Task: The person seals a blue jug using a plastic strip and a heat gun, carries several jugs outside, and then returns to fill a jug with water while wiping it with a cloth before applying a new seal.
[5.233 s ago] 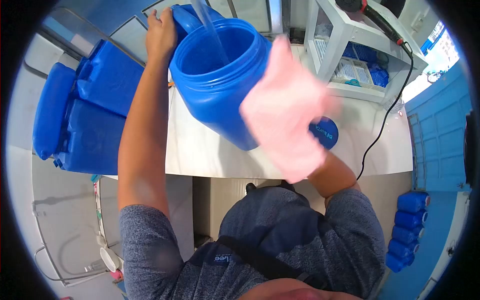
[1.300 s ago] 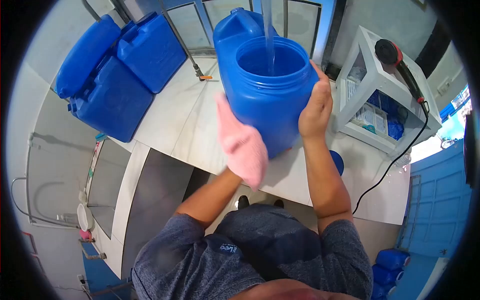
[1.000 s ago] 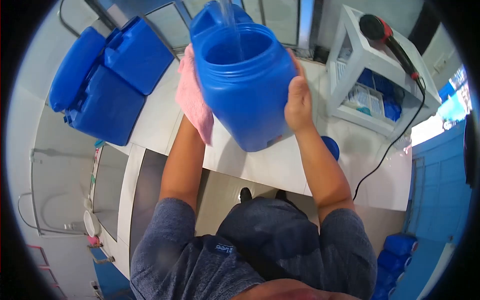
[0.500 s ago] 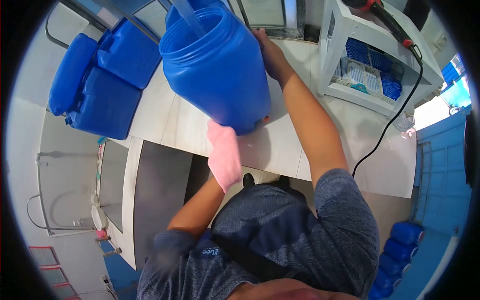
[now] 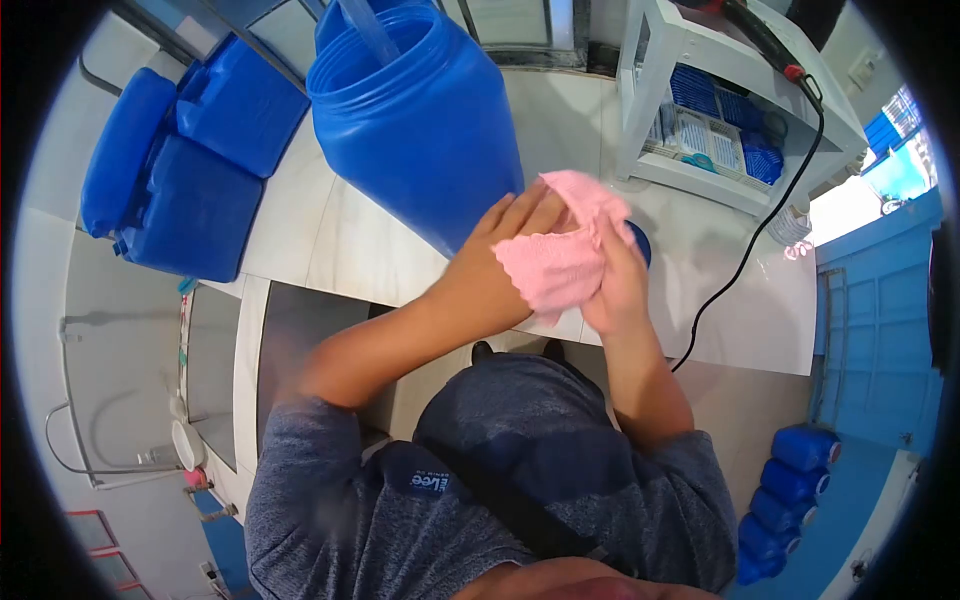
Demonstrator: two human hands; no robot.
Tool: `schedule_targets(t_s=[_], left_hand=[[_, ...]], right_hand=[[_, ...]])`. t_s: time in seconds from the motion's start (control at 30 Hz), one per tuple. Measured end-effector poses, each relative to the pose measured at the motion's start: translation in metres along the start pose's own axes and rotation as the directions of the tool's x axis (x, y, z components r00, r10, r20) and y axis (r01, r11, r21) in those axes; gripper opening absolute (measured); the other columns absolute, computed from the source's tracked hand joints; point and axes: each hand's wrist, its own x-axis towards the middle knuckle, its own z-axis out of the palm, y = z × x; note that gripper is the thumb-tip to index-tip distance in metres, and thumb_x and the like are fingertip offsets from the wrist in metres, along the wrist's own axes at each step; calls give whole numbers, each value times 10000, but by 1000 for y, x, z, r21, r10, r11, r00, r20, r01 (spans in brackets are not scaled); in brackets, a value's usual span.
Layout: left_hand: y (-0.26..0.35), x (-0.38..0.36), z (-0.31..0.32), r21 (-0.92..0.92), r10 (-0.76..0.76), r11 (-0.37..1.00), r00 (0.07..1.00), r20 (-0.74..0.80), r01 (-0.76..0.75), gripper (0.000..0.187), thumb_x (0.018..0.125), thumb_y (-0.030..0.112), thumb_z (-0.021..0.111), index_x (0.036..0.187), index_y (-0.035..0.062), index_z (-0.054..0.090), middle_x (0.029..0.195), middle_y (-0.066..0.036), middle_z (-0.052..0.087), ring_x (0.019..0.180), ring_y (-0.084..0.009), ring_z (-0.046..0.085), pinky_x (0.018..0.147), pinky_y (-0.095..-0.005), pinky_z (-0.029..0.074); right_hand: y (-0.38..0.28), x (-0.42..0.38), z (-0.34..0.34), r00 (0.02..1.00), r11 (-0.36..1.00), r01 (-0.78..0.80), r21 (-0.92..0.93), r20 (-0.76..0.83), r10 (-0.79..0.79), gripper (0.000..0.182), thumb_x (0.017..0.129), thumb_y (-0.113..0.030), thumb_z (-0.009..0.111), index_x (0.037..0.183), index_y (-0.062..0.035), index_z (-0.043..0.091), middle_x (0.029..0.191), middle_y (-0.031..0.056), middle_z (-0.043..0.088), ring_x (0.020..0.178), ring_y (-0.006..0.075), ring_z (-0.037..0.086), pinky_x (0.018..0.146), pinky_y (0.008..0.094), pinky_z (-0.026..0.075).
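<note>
A pink cloth is bunched between my two hands, beside the lower right of a large blue jug. My right hand grips it, thumb pressed into the folds. My left hand shows its back, its fingers curling against the cloth, which partly hides them. The jug stands upright on the counter, its wide mouth uncapped, with a clear tube reaching inside. Behind my right hand a round blue object, perhaps a cap, shows only in part.
More blue jugs stand on the left of the pale counter. At right is a white shelf unit holding small baskets, with a black-and-red tool on top and its black cord trailing down. Several blue containers are stacked lower right.
My left hand has moved right from the jug's lower front with the pink cloth. My right hand has left the jug's far side and come down to hold the cloth too.
</note>
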Motion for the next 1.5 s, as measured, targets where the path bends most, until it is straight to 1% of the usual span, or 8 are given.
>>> schedule_targets(t_s=[0.1,0.27,0.4,0.73,0.93,1.07,1.3,1.5], left_hand=[[-11,-21,-58,-187,90,980,991,103,-69,489,792,209,708,1223,2,607,1347,-189,567,1275,-356,541,1032,-482,439],[-96,-48,-76,-199,-186,978,662,-726,56,840,904,478,644,1509,18,286,1541,-204,369,1419,-355,374,1151,-496,279],[-136,-42,-28,-669,-545,737,672,-502,98,1103,889,737,510,1568,-10,67,1600,-198,209,1455,-310,285,1199,-452,197],[-143,-47,5,-657,-558,750,609,-563,80,1056,921,751,384,1558,-33,76,1548,-203,293,1416,-312,342,1173,-459,264],[-139,-47,4,-671,-586,735,588,-558,97,1092,910,769,386,1554,-49,56,1556,-224,274,1417,-316,345,1175,-458,263],[-133,-32,-4,-622,-532,781,588,-609,62,1133,900,784,384,1543,-78,28,1571,-233,250,1426,-315,334,1178,-451,257],[-134,-29,-8,-608,-537,788,589,-604,94,1150,896,778,394,1539,-89,-2,1593,-248,208,1451,-332,302,1189,-457,246],[-134,-34,-4,-608,-538,788,588,-603,97,1150,894,793,373,1541,-87,13,1591,-242,215,1437,-329,327,1179,-455,264]], right_hand=[[-21,24,32,980,981,194,-5,-54,-194,308,1038,-197,529,1310,-53,543,1208,88,642,1095,177,626,939,323,504],[5,66,85,725,903,425,-64,621,-297,252,1034,-202,523,1198,-14,559,1023,101,645,871,125,598,749,274,473],[-39,133,164,473,473,856,-208,681,-559,336,1040,-259,437,933,-11,637,886,114,659,918,220,607,929,333,432],[67,153,2,920,768,301,-566,383,-78,395,1058,-289,435,1338,-14,478,1314,168,547,1248,281,478,1056,393,386],[58,176,-5,694,292,719,-631,627,-355,526,1058,-279,454,1512,-29,366,1474,197,465,1389,319,407,1123,423,357],[-20,242,121,835,894,102,-436,526,162,443,1040,-381,504,1337,-58,559,1365,106,552,1167,228,571,1030,345,441],[-4,386,209,487,523,740,-423,873,19,489,1039,-404,495,1361,-37,517,1309,121,584,1297,199,486,1085,310,376],[11,301,124,717,687,538,-489,694,-68,464,1049,-408,476,1354,-62,526,1304,105,580,1255,203,510,1067,307,389]])
